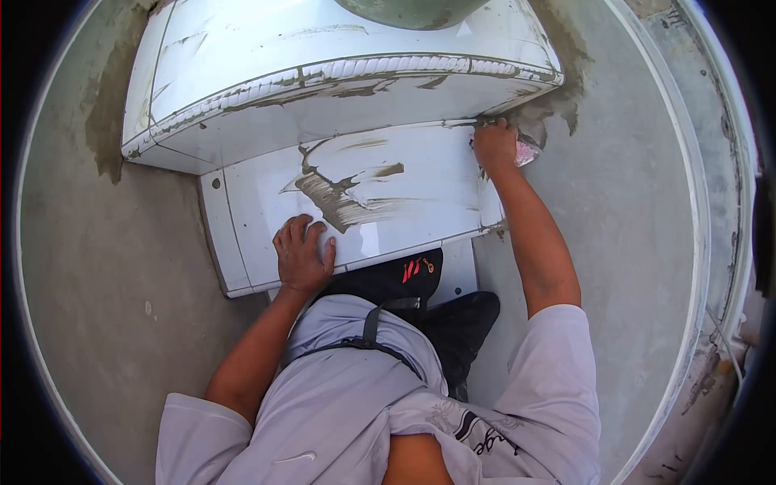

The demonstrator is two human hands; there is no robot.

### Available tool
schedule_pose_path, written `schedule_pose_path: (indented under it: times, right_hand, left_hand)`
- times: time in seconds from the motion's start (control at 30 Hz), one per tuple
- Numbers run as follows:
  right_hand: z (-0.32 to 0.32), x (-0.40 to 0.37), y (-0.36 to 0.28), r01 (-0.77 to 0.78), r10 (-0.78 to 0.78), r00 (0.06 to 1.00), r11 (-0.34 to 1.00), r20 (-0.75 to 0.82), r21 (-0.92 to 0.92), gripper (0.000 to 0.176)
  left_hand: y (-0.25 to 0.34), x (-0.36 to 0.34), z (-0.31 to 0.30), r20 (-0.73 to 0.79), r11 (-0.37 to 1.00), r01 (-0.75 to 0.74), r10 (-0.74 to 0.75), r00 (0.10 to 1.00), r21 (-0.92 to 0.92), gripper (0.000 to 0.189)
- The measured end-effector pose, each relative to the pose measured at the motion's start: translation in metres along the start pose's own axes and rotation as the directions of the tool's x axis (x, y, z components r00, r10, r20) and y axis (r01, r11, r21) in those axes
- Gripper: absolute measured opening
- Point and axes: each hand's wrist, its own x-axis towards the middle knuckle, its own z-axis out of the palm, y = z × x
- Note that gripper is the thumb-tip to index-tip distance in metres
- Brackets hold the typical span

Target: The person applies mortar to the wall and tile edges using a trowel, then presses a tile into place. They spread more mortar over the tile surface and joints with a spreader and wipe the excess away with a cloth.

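Observation:
My right hand (495, 147) is closed at the far right end of the lower white tiled step (436, 174), by the corner against the riser. From its outer side sticks a crumpled pink-and-white piece (527, 151), perhaps cloth or plastic. A thin dark edge shows near the fingertips; what it belongs to I cannot make out. My left hand (303, 255) rests with spread fingers on the front part of the same step. Just beyond it is a smear of grey-brown wet mortar (331, 202), with streaks running to the right.
Above the lower step rises a tiled upper step (323, 44) with a mortar-smeared edge. On it stands a greenish rounded container (412, 12), cut off by the frame. Grey plastered walls (129, 267) flank both sides. My dark-clad knees are close to the lower step's front edge.

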Motion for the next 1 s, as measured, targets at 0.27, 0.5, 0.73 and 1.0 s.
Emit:
schedule_pose_path:
  times: [0.27,0.5,0.73,1.0]
  right_hand:
    - [0.033,-0.130,0.012,-0.063,0.053,0.985,0.996,0.162,0.057,0.021]
    - [0.005,-0.122,0.032,-0.181,0.185,0.982,0.902,0.030,0.392,0.021]
    - [0.009,-0.048,0.029,-0.326,0.368,0.920,0.534,0.132,0.780,0.039]
    - [0.035,0.007,-0.003,-0.281,0.452,0.889,0.666,-0.073,0.691,0.036]
  left_hand:
    - [-0.001,-0.001,0.000,-0.012,1.000,-0.004,0.004,1.000,-0.011,0.030]
    - [0.000,-0.002,0.001,-0.003,0.998,-0.046,0.046,0.999,0.032,0.034]
    - [0.003,0.001,0.003,0.025,0.995,-0.037,0.035,0.999,0.087,0.038]
    - [0.000,0.002,-0.002,0.071,0.994,0.058,-0.065,0.995,0.096,0.036]
